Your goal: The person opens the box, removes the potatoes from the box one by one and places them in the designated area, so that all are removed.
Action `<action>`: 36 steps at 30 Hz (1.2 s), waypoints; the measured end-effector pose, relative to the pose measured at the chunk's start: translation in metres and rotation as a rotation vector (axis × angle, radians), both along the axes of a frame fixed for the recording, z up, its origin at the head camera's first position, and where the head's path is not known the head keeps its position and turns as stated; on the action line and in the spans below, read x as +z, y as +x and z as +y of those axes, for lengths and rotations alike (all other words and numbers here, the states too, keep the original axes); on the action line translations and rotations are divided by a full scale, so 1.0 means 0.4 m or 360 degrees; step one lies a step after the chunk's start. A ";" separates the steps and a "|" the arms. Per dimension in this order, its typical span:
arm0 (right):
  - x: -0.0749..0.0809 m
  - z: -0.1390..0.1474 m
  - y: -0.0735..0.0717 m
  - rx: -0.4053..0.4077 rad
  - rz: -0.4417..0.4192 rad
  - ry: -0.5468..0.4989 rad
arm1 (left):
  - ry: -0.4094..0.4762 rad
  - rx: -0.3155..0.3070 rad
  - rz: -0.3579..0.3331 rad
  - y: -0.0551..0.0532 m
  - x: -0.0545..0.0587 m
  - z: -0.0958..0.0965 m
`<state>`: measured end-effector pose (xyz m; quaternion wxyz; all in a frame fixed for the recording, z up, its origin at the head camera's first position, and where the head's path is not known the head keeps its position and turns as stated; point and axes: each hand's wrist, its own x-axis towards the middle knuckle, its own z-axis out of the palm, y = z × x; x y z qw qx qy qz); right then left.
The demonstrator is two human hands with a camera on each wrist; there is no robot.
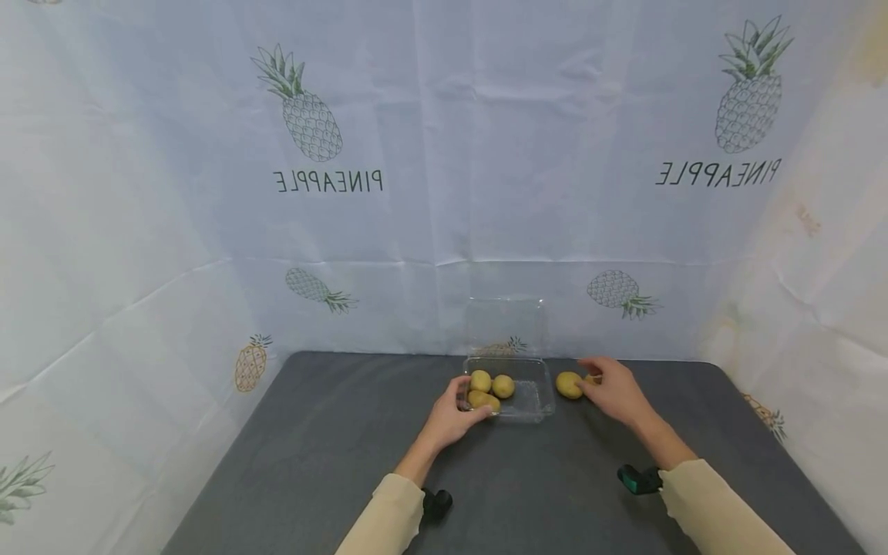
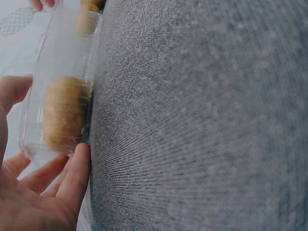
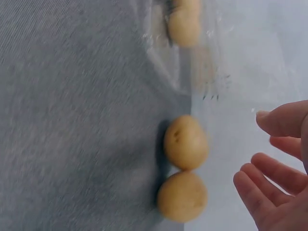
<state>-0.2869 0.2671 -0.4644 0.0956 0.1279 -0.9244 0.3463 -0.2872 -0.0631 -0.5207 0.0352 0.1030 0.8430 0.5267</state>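
A clear plastic clamshell container [image 1: 530, 395] stands on the table with its lid [image 1: 506, 320] raised at the back. Several yellow potatoes [image 1: 502, 386] lie in its left part. My left hand [image 1: 447, 416] holds the container's left end, thumb and fingers spread about the corner; the left wrist view shows a potato [image 2: 65, 113] through the wall. To the right of the container, two more potatoes sit side by side, one [image 3: 186, 142] touching the other [image 3: 182, 197]. My right hand [image 1: 617, 391] hovers near this pair, fingers loosely bent and holding nothing. It partly hides the farther potato in the head view.
The dark grey table [image 1: 347, 455] ends at the back against a white cloth [image 1: 430, 216] printed with pineapples. More cloth hangs at the left and right sides. Black wrist devices [image 1: 640, 479] stick out below both forearms.
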 end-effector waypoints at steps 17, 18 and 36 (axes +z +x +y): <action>0.021 -0.109 0.007 0.0094 -0.0057 -0.0096 | -0.0013 -0.0015 -0.0002 0.001 0.002 0.000; 0.020 -0.115 0.005 0.0099 -0.0057 -0.0102 | -0.0014 -0.0013 -0.0005 0.001 0.002 0.000; 0.008 -0.209 -0.025 0.0125 -0.0117 -0.0111 | -0.0013 0.0028 0.0014 -0.004 -0.011 0.003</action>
